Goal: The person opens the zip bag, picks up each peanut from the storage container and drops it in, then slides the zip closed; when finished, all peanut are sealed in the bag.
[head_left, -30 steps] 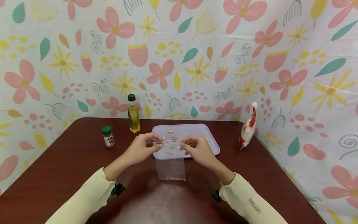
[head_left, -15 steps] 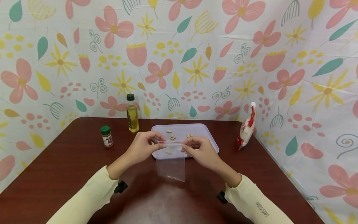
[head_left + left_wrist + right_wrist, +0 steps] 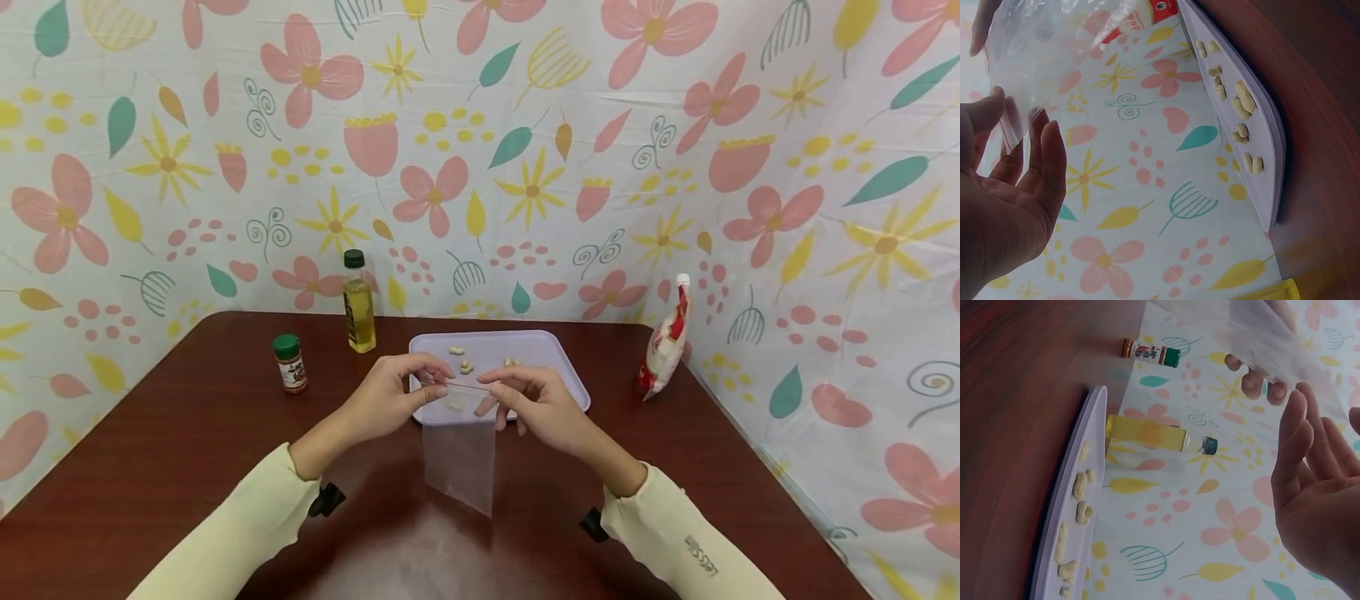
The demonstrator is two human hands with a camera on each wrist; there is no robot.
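A clear zip-lock bag [image 3: 459, 462] with a red line along its top hangs between my two hands, over the near edge of the lavender tray. My left hand [image 3: 397, 387] pinches one top corner of the bag between thumb and fingers. At the other top corner, my right hand [image 3: 542, 408] pinches the red-lined edge, its other fingers loosely bent behind the plastic. In the left wrist view the bag [image 3: 1029, 62] stretches up from the left thumb. Several peanuts in their shells [image 3: 1244, 100] lie on the tray [image 3: 525, 342].
At the back left stand a bottle of yellow oil [image 3: 360, 312] and a green-capped seasoning jar [image 3: 291, 367]. A red and white spouted pouch [image 3: 663, 350] stands at the right edge of the dark table [image 3: 187, 417]. A flowered cloth [image 3: 480, 167] hangs behind.
The hands have come a little closer together along the bag's top edge. The bag's bottom now hangs lower and slants down to the right.
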